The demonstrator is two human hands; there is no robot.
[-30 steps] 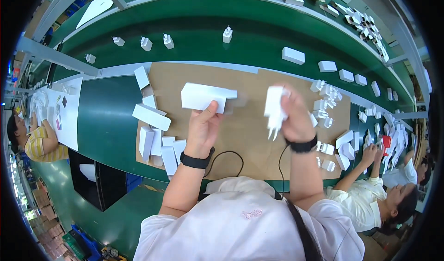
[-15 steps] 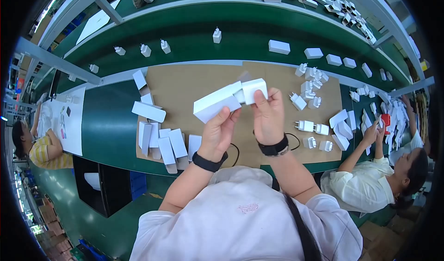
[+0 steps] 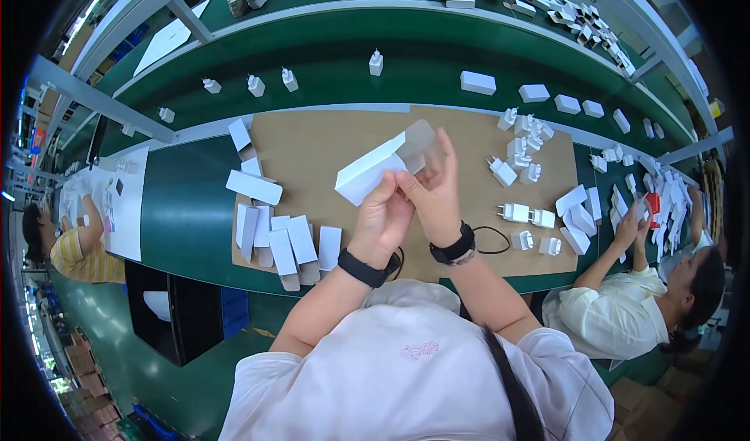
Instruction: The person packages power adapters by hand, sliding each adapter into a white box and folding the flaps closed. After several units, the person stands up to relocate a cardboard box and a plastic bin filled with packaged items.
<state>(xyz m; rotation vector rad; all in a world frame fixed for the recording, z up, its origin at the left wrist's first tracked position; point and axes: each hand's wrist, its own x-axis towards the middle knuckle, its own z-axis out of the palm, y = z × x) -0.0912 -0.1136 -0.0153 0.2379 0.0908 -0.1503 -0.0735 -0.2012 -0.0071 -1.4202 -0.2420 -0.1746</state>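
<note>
A long white cardboard box (image 3: 367, 171) is held tilted over the brown sheet, its lower part pinched in my left hand (image 3: 383, 222). Its end flap (image 3: 420, 138) stands up at the right end, slightly blurred. My right hand (image 3: 433, 203) is at that end, thumb against the box beside my left thumb, index finger stretched upward and apart. The white charger is no longer visible; the box and my fingers cover that end. Several white plug chargers (image 3: 504, 171) stand and lie to the right, and white boxes (image 3: 293, 242) are piled to the left.
Brown cardboard (image 3: 312, 140) covers the green bench. More chargers (image 3: 376, 63) and small boxes (image 3: 477, 82) line the ledge behind. A black cable (image 3: 494, 242) lies near my right wrist. One co-worker (image 3: 617, 308) sits at right with a red tool (image 3: 652, 207), another (image 3: 78, 249) at left.
The white charger, held by my right hand at the box's open end, has gone out of sight. My right hand has shifted left and its fingers have spread; the end flap now shows upright.
</note>
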